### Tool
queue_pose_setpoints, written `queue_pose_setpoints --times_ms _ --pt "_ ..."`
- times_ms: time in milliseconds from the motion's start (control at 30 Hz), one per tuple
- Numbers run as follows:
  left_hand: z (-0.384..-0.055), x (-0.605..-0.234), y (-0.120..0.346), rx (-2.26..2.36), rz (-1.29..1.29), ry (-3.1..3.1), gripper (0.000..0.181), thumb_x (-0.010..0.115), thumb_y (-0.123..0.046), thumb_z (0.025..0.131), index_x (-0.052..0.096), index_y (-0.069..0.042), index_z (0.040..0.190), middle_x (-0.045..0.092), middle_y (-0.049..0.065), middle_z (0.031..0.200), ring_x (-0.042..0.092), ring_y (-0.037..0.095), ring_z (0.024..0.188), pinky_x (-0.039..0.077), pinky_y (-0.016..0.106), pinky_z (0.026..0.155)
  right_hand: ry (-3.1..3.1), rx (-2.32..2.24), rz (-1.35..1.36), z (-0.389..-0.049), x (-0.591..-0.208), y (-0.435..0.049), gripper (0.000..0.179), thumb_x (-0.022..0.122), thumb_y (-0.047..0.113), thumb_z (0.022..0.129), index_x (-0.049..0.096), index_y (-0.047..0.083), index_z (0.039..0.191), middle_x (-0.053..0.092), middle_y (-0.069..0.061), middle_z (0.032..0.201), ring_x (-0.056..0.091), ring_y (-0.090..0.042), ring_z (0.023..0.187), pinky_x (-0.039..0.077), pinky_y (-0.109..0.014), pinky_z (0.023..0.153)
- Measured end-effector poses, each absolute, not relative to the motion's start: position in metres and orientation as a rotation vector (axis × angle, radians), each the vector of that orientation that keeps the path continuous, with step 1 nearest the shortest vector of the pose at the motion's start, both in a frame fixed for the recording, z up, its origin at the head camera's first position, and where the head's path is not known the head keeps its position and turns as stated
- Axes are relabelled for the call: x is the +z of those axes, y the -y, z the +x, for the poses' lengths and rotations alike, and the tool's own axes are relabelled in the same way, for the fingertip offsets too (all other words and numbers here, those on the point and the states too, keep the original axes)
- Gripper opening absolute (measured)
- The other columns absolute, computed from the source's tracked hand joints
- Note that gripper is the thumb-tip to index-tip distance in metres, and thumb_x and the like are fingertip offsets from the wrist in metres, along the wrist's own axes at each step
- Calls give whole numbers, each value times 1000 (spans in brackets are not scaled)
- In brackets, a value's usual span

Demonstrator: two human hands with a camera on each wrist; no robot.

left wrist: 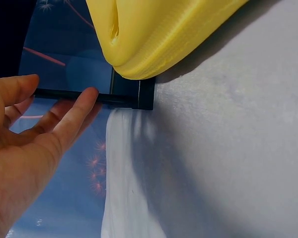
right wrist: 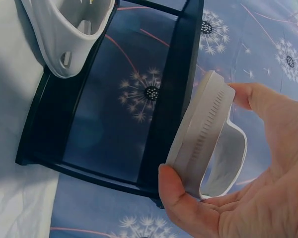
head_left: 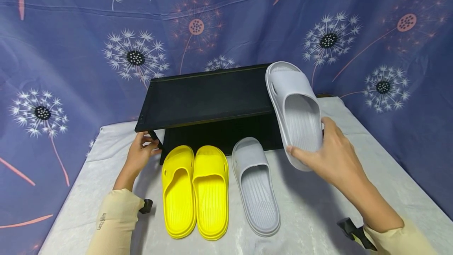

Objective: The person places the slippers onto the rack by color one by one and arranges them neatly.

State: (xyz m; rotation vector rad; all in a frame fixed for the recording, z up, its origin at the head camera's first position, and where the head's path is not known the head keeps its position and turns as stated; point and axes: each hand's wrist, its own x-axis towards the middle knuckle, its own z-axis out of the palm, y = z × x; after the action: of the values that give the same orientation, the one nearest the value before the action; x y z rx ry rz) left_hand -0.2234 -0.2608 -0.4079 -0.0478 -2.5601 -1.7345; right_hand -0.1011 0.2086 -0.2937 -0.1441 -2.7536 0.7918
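My right hand grips a grey slipper by the heel end, thumb on one edge and fingers on the other. This slipper is tilted toe up and overlaps the right end of a black two-tier shoe rack. In the right wrist view the heel end of the held slipper is between thumb and fingers. My left hand holds the thin side post of the rack at its left end, just below the top shelf. A second grey slipper lies in front of the rack, toe toward it.
Left of the grey slipper on the table, a pair of yellow slippers lies side by side, toes at the rack's lower shelf. A white cloth covers the table. Behind the rack hangs a blue dandelion-print curtain.
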Motion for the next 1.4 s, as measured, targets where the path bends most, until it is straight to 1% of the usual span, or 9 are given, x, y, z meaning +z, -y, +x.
queue_pose_setpoints --times_ms 67,200,467,600,900,1033,1400 --pt "-224 -408 261 -1731 -46 2565 52 48 -3 99 28 -16 145 41 23 117 54 39 101 57 46 85 2758 787 -140 -104 -293 -208 109 75 61 71 26 -5 144 45 -32 128 52 -52 97 46 -61 69" --pt "-224 -408 261 -1733 -46 2567 51 48 -3 99 28 -15 145 41 23 117 53 41 102 56 47 85 2746 778 -127 -108 -292 -207 104 76 60 70 31 -3 139 48 -29 121 54 -49 90 47 -57 64" --pt "-225 -408 260 -1727 -52 2558 53 48 -2 99 29 -16 146 41 23 117 53 42 102 58 44 83 2723 791 -105 -114 -293 -206 98 78 55 70 34 -3 134 50 -26 113 55 -48 87 47 -56 62" --pt "-225 -407 260 -1721 -46 2564 53 48 -2 99 28 -16 146 41 23 116 53 42 103 58 44 83 2722 796 -101 -117 -293 -205 97 78 55 70 34 -3 134 50 -26 113 55 -47 87 47 -55 62" --pt "-223 -407 259 -1725 -7 2583 54 49 -4 99 28 -15 146 41 23 118 52 42 104 56 47 85 2728 798 -102 -125 -291 -205 97 78 53 71 33 -5 135 49 -28 113 54 -47 89 46 -56 64" --pt "-222 -407 259 -1727 1 2583 53 49 -3 99 28 -15 146 41 23 117 52 42 104 56 46 85 2727 800 -99 -127 -290 -205 98 79 52 71 33 -6 135 49 -28 114 54 -48 90 47 -57 65" --pt "-222 -407 259 -1727 -16 2563 51 49 -2 99 29 -14 144 42 22 115 53 40 101 57 46 85 2741 788 -67 -135 -281 -202 96 78 52 71 34 -7 134 50 -27 112 53 -47 91 46 -56 65"
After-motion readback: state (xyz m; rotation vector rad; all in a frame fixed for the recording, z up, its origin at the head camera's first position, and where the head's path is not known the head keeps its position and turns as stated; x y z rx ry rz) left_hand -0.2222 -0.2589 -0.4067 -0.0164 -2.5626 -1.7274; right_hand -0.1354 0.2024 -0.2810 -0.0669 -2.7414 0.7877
